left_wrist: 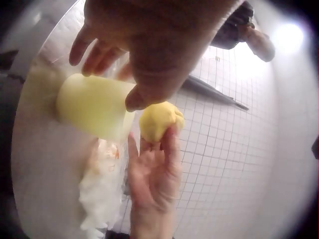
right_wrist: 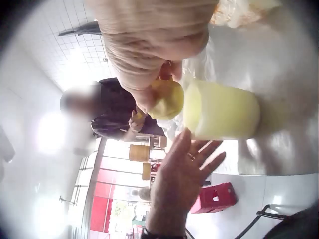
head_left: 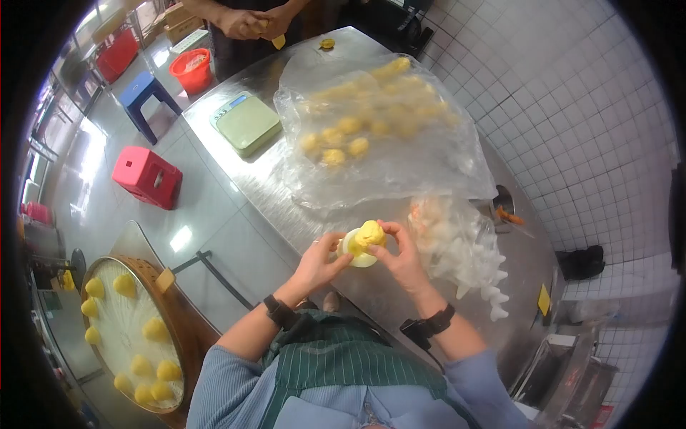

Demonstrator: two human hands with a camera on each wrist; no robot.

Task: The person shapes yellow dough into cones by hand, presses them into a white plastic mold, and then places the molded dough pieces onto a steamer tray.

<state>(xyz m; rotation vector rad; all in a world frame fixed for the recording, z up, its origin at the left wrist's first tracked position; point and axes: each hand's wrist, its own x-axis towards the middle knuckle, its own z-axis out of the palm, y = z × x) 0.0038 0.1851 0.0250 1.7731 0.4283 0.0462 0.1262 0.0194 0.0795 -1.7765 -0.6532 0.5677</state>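
My right hand (head_left: 401, 261) pinches a soft yellow dough ball (head_left: 370, 233) between thumb and fingers, over the mouth of a pale translucent cup (head_left: 365, 259). In the right wrist view, the cup (right_wrist: 227, 110) stands on the metal table and the dough ball (right_wrist: 168, 99) is at its rim. My left hand (head_left: 319, 262) is at the cup's left side. Its thumb tip touches the rim while the other fingers stretch out loosely, as the right wrist view shows. The left wrist view has the dough ball (left_wrist: 158, 123) resting on the right fingertips.
Clear plastic sheeting (head_left: 321, 179) covers several yellow dough balls. Beside the cup lies a plastic bag (head_left: 450, 247) with whitish pointed shapes. A scale (head_left: 248, 127) stands at the table's left. A round steamer (head_left: 187, 336) holds yellow mounds. Another person's hands (head_left: 246, 23) work dough opposite. Stools (head_left: 148, 176) stand on the floor.
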